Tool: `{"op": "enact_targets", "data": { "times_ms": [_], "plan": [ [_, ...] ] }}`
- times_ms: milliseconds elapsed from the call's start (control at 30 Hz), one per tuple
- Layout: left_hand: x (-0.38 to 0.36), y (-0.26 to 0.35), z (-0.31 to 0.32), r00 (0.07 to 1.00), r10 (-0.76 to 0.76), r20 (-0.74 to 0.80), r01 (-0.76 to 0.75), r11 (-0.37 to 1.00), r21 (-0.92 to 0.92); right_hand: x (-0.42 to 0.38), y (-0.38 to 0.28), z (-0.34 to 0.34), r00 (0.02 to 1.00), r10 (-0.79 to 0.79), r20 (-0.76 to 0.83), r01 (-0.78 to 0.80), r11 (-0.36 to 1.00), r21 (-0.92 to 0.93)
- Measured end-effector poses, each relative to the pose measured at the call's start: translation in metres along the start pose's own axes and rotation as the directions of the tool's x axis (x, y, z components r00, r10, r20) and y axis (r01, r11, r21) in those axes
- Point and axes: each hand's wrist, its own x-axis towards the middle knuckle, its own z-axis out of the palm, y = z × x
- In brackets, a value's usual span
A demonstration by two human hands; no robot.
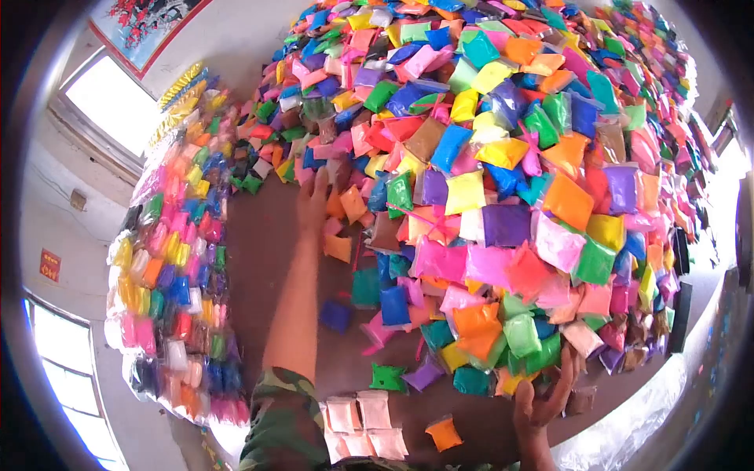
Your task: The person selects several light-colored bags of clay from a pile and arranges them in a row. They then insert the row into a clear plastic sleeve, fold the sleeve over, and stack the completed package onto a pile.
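Note:
A large heap of small coloured packets (463,192) covers much of the brown table (267,228). My left hand (314,196) reaches forward to the heap's left edge, beside orange and brown packets; its fingertips are blurred, and whether they grip anything is unclear. At the heap's near edge, my right hand (550,392) has its thumb and fingers apart, just below a pale pink packet (582,338) and a green one. Several pale peach packets (363,424) lie in rows close to my body. A single orange packet (444,433) rests between them and my right hand.
Along the table's left side stands a long stack of bundled packets (177,275). A blue packet (335,315) lies apart on the table. Clear plastic (628,428) is at the lower right. Windows (110,98) and a wall picture are at the left.

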Motion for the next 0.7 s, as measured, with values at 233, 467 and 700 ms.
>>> {"op": "enact_targets", "data": {
  "times_ms": [233, 467, 700],
  "plan": [
    [0.020, 0.045, 0.095, 0.903, -0.009, 0.429, 0.324, 0.670, -0.668, -0.007, 0.007, -0.004, 0.998, 0.036, 0.047, -0.036, 0.999, -0.004],
    [-0.016, 0.146, 0.096, 0.945, 0.093, 0.314, 0.056, 0.899, -0.434, -0.003, -0.001, -0.005, 0.997, 0.043, 0.060, -0.043, 0.999, 0.007],
    [-0.057, 0.225, 0.132, 0.820, 0.479, 0.314, -0.351, 0.853, -0.386, -0.001, -0.001, 0.000, 1.000, 0.011, 0.025, -0.013, 0.997, 0.070]
  ]
}}
